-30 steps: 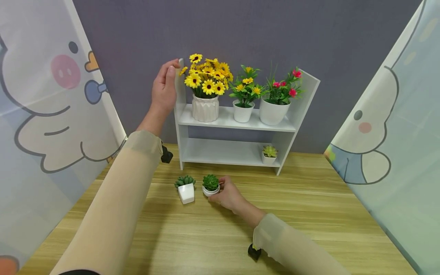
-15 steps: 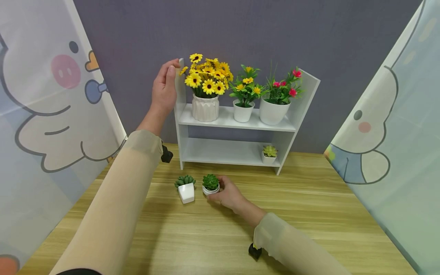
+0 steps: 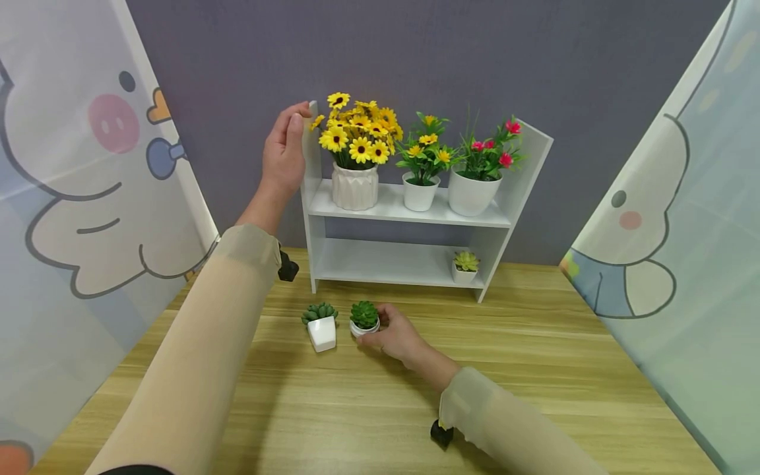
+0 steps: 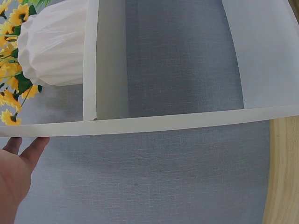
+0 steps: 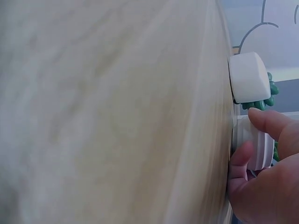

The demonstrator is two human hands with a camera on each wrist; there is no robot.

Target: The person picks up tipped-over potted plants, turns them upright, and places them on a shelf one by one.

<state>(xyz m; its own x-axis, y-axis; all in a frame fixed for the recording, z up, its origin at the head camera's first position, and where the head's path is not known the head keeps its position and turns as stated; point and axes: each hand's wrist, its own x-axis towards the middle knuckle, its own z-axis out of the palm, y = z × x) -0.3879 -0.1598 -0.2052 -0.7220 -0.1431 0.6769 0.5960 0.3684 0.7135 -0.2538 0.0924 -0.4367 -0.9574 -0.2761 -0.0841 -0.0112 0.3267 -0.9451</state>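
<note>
My right hand [image 3: 388, 335] grips a small round white pot with a dark green succulent [image 3: 364, 318] on the wooden table [image 3: 534, 369]; in the right wrist view my fingers [image 5: 261, 122] curl round the ribbed pot [image 5: 254, 142]. Just left of it stands a second succulent in a square white pot [image 3: 321, 326] [image 5: 249, 77]. My left hand [image 3: 286, 150] rests flat against the upper left side panel of the white two-tier shelf [image 3: 410, 212], its fingers straight; the left wrist view shows the fingers [image 4: 29, 151] at the panel edge [image 4: 140, 125].
The upper shelf carries a yellow sunflower vase [image 3: 355, 155], a small yellow-flower pot [image 3: 421, 165] and a pink-flower pot [image 3: 479, 173]. A tiny light green succulent [image 3: 466, 266] stands at the right of the lower shelf. Cartoon-printed curtains [image 3: 77, 198] flank the table.
My right hand has closed in from beside the round succulent pot and now grips it. The left hand has stayed on the shelf's side.
</note>
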